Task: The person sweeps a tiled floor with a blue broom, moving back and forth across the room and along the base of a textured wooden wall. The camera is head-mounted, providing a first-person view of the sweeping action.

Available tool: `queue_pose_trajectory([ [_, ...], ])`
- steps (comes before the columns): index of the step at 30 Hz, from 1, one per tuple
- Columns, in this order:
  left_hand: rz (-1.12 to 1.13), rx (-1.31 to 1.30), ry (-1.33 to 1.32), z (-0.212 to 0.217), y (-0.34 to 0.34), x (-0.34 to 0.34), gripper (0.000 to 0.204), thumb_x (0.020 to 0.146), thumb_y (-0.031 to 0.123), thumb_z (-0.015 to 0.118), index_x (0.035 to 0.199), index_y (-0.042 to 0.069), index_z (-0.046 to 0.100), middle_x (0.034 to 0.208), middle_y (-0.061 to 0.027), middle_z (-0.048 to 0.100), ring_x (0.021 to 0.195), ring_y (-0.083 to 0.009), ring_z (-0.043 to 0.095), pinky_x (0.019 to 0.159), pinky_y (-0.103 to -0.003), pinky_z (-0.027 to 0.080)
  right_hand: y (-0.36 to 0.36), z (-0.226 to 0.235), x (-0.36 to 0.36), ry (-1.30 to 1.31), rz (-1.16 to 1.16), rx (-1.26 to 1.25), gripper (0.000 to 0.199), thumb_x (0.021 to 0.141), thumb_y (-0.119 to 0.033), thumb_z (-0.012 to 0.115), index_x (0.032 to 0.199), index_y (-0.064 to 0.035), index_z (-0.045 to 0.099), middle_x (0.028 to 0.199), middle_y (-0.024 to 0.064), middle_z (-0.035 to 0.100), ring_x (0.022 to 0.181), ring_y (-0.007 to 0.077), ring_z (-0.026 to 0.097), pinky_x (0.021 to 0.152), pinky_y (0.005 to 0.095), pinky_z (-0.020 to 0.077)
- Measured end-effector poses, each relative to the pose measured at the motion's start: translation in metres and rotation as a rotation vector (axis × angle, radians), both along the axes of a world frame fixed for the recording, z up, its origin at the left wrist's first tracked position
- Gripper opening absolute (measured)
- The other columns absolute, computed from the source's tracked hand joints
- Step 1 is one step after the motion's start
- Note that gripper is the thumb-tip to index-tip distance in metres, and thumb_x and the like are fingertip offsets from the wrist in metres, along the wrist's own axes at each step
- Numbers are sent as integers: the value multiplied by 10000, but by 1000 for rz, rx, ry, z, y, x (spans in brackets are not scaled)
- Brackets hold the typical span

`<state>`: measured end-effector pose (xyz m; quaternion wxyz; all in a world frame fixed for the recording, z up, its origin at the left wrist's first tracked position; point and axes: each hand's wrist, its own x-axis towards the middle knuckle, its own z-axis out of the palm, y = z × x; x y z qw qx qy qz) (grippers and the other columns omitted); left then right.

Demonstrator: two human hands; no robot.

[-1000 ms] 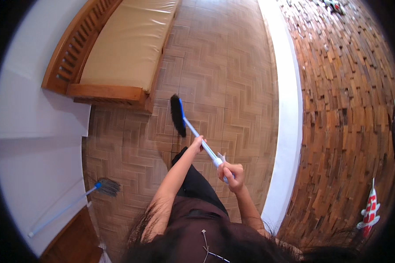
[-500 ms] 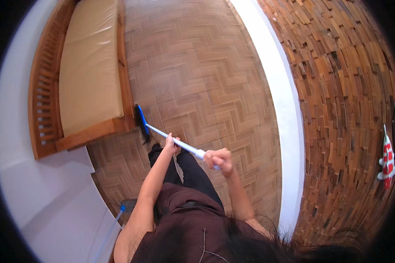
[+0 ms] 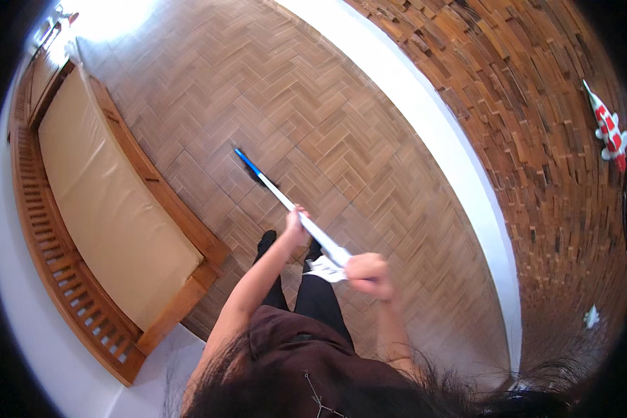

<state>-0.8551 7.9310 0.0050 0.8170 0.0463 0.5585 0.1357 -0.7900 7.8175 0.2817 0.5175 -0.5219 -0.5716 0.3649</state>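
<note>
A broom [image 3: 280,196] with a white handle, a blue head and dark bristles slants away from me, its head resting on or just above the tiled floor. My left hand [image 3: 297,221] is closed around the middle of the handle. Nearer the top end, my right hand [image 3: 369,275] grips it in a fist, slightly blurred. A white patterned piece [image 3: 325,269] shows beside the handle by my right hand, in front of my dark trousers; I cannot make out what it is. My feet stand just behind the broom head.
A wooden bench [image 3: 188,285] with a tan cushion [image 3: 111,188] runs along the left wall. To the right, a white ledge [image 3: 432,104] borders a wall of wooden strips [image 3: 536,153] bearing a red and white fish ornament [image 3: 609,132]. Herringbone floor [image 3: 369,174] lies between.
The broom head has moved from beside the bench corner out onto the open floor. My view has turned left, showing more of the bench. Both hands still hold the handle.
</note>
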Motion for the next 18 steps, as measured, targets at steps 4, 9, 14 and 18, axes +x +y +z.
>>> queue_pose_trajectory([
  [4, -312, 51, -172, 104, -62, 21, 118, 754, 189, 471, 730, 74, 462, 576, -53, 504, 535, -144, 482, 498, -266, 393, -81, 59, 19, 11, -590, 293, 401, 756, -279, 399, 417, -67, 423, 383, 28, 434, 327, 143, 441, 377, 254, 407],
  [9, -572, -27, -256, 172, -179, 31, 142, 767, 197, 444, 721, 64, 462, 595, -50, 528, 540, -129, 497, 493, -277, 404, -131, 155, -9, 181, -799, 460, 364, 800, -228, 321, 468, -82, 350, 319, 45, 384, 240, 133, 349, 304, 226, 336],
  [14, -965, -251, -204, 135, -252, 35, 137, 722, 164, 439, 673, 41, 475, 574, -62, 514, 492, -147, 499, 433, -270, 402, -156, 123, -51, -80, -1251, 303, 309, 802, -209, 323, 531, -62, 346, 333, 56, 362, 259, 134, 336, 304, 248, 302],
  [18, -1006, -248, -135, 47, -279, 32, 164, 676, 183, 462, 627, 30, 498, 525, -66, 490, 403, -152, 451, 348, -247, 353, -151, 46, -54, -37, -1268, 124, 380, 752, -228, 421, 432, -51, 317, 373, 61, 383, 302, 157, 356, 350, 281, 313],
])
